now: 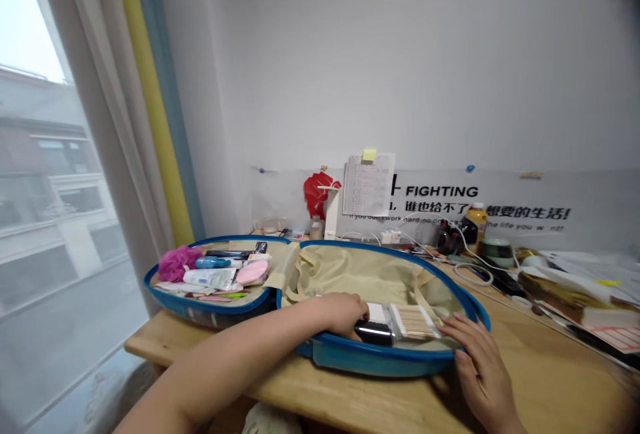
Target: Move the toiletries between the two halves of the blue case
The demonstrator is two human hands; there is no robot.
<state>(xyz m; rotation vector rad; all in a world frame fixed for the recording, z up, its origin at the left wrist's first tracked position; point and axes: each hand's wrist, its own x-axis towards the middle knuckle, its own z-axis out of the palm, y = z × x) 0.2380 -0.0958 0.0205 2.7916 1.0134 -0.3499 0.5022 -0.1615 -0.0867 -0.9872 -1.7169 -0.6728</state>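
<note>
A small blue suitcase [385, 359] with a beige lining lies unfolded on the desk. My left hand [344, 314] reaches into its right half, fingers curled at the end of a shiny black cylindrical item [376, 334]. Beside that item are a white flat piece [377, 314] and a clear pack of cotton swabs [415, 322]. My right hand [475, 354] rests on the suitcase's right rim with its fingers stretched out, the tips near the swab pack. The left half contains a pink bath puff [179, 264], a white tube [210, 279], a blue bottle [214, 263] and a pink oval item [253, 273].
The wooden desk [540, 381] carries cables, papers [590, 274], a bottle with a yellow label [475, 224] and a green-lidded jar [497, 251] at the right. A white lamp [331, 214] stands behind the suitcase. Curtains [145, 101] and a window are on the left.
</note>
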